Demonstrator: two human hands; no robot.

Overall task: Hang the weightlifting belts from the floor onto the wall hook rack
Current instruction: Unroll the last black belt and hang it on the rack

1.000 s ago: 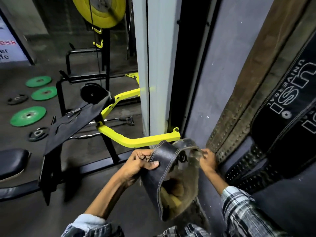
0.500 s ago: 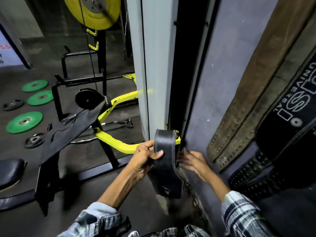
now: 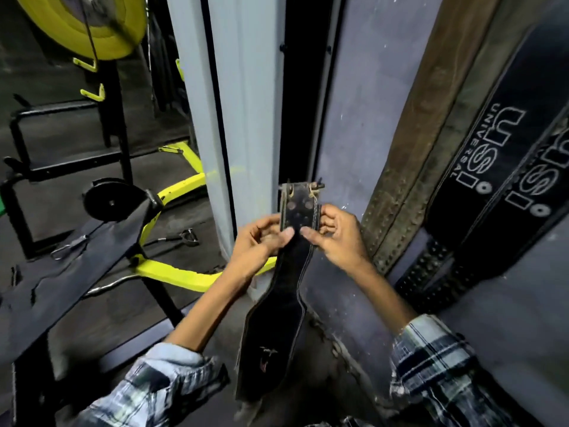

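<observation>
Nearest to me are my two plaid sleeves [image 3: 431, 362], pushed back from the forearms. Between them hangs the black belt [image 3: 277, 328], its wide padded part lowest and closest, a small pale mark on its face, its bottom edge off the floor [image 3: 129, 309]. The strap narrows as it rises to my hands.

My left hand [image 3: 258, 245] pinches the narrow strap from the left, thumb on the front face and fingers curled behind. My right hand [image 3: 335, 238] pinches it from the right in the same way, thumb tip on the front just beside the left thumb. Above my thumbs the strap end stands upright, showing round rivets and a metal buckle [image 3: 301, 186] at the top. The buckle end is held in front of the dark gap between the pale pillar [image 3: 246, 118] and the grey wall [image 3: 363, 118]; I cannot tell whether it touches either.

To the right, against that wall, other belts already hang: a worn brown belt [image 3: 431, 124] nearest my right hand, then two black belts [image 3: 492, 155] printed with white letters reading USI UNIVERSAL. Their hooks are out of view above.

To the left and farther off stands a black and yellow machine frame [image 3: 181, 275], with a torn black bench pad [image 3: 70, 272] in front of it, a small black plate [image 3: 114, 201] on its peg, and a cable handle [image 3: 184, 235] lying on the floor. Farthest, at upper left, hangs a large yellow plate [image 3: 89, 23].
</observation>
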